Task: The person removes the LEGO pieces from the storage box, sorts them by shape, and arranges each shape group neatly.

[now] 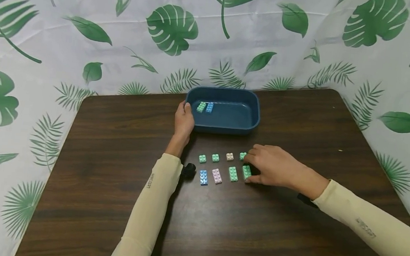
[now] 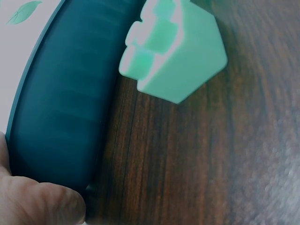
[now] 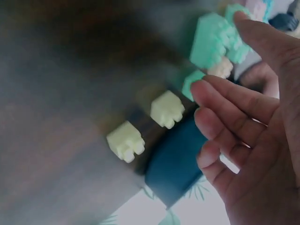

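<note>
My left hand [image 1: 184, 121] grips the left end of a dark blue plastic bin [image 1: 223, 130], thumb at its rim. Inside it lie a green brick [image 1: 201, 107] and a blue brick [image 1: 210, 107]. My right hand [image 1: 275, 166] is over the right end of two rows of toy bricks. In the right wrist view, a long green brick [image 3: 209, 41] lies between the spread thumb and fingers, apparently not pinched. A small green brick [image 1: 242, 156] is by the fingertips. Two pale yellow bricks [image 3: 167, 109] show beyond the fingers, hidden by the hand in the head view.
Left of my right hand lie a light green brick [image 1: 233, 174], a lilac brick [image 1: 217, 176], a blue brick [image 1: 204, 177], a beige brick [image 1: 230, 156] and small green bricks [image 1: 215, 158]. The brown wooden table [image 1: 114, 144] meets a leaf-print cloth [image 1: 123, 54] behind.
</note>
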The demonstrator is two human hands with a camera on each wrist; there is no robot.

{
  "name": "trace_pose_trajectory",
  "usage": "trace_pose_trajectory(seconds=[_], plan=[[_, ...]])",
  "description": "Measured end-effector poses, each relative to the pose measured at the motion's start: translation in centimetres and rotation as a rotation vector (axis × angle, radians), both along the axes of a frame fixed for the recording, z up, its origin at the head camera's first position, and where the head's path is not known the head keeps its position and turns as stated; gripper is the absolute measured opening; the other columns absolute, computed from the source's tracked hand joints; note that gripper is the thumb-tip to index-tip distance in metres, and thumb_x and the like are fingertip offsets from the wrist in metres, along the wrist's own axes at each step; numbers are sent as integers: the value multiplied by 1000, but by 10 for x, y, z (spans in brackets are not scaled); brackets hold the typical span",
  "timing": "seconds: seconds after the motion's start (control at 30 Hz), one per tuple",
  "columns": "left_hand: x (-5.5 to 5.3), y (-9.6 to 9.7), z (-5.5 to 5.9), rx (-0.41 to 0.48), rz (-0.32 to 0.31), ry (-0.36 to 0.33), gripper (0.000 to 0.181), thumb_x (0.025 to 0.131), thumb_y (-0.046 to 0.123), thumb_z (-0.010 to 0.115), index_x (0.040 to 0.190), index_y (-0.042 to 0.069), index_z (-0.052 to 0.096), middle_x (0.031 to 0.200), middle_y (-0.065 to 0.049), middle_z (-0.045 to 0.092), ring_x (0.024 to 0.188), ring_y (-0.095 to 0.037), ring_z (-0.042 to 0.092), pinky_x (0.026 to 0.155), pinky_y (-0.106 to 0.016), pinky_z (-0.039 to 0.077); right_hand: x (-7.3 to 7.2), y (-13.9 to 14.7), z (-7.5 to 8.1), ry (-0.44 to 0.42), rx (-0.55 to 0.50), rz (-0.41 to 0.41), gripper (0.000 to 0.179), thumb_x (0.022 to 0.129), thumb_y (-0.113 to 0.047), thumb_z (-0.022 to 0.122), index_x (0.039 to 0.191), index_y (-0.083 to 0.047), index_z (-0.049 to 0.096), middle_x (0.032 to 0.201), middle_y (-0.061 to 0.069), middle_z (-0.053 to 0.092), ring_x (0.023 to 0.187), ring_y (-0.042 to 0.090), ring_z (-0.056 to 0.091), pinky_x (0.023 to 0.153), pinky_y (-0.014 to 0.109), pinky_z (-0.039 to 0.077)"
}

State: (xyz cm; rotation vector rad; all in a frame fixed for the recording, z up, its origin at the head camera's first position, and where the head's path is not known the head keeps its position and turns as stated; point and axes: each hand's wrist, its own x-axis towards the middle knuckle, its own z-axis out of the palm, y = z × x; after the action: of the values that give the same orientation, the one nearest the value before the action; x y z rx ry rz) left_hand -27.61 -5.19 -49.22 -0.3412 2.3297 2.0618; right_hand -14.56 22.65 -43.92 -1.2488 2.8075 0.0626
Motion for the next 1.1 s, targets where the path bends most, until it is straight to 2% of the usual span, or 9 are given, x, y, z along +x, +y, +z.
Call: trace_pose_trajectory(seconds=[0.13, 0.27, 0.47, 0.6, 0.77, 0.87, 0.97, 1.1], plan=[[2, -1, 1, -10, -11, -4, 54, 118, 38, 30, 165, 12, 33, 169, -11, 39, 157, -29, 38, 128, -49, 35, -12, -1, 7, 20, -102, 2, 52, 84, -59, 84, 105, -12, 76, 95, -1, 71, 85, 15, 59, 71, 34, 56], [3, -1, 0, -15, -18, -7, 55, 118, 38, 29, 166, 12, 32, 170, -11, 38, 157, -30, 38, 127, -50, 36, -34, -5, 16, 14, -183, -18, 43, 91, -56, 79, 103, -15, 75, 90, -2, 67, 80, 12, 55, 69, 32, 52], [2, -2, -2, -20, -16, -11, 56, 117, 40, 30, 166, 13, 32, 171, -10, 37, 158, -30, 37, 128, -50, 35, -83, -24, 28, -153, -365, -86, 29, 99, -45, 74, 109, -18, 74, 95, -3, 69, 82, 12, 61, 73, 33, 54], [2, -3, -1, -13, -11, -3, 55, 117, 39, 30, 166, 13, 32, 170, -10, 38, 157, -30, 37, 128, -51, 35, -119, -43, 29, -220, -440, -118, 26, 101, -40, 73, 112, -16, 74, 100, 0, 73, 88, 15, 67, 81, 38, 58], [0, -3, 0, -27, -3, 1, 54, 118, 38, 30, 165, 13, 34, 169, -11, 40, 156, -30, 39, 128, -50, 35, -158, -66, 33, -360, -393, -221, 39, 104, -49, 66, 118, -14, 75, 112, 7, 77, 101, 22, 72, 93, 45, 59], [-2, -4, 0, -30, 6, 4, 54, 118, 38, 31, 164, 12, 35, 169, -11, 41, 157, -29, 39, 128, -50, 34, -178, -80, 37, -449, -330, -286, 47, 103, -56, 63, 119, -13, 75, 116, 11, 76, 102, 26, 71, 93, 47, 58], [-3, -4, 1, -31, 7, -1, 54, 118, 38, 31, 165, 12, 35, 170, -11, 39, 157, -30, 37, 129, -51, 34, -193, -91, 37, -461, -269, -299, 48, 103, -54, 64, 123, -12, 74, 120, 13, 74, 103, 29, 69, 91, 48, 57], [-4, -5, 1, -33, -5, -9, 53, 118, 36, 31, 165, 12, 34, 170, -11, 39, 158, -30, 37, 129, -51, 33, -203, -102, 33, -408, -193, -290, 46, 102, -44, 70, 134, -10, 70, 125, 14, 73, 107, 29, 69, 94, 48, 57]])
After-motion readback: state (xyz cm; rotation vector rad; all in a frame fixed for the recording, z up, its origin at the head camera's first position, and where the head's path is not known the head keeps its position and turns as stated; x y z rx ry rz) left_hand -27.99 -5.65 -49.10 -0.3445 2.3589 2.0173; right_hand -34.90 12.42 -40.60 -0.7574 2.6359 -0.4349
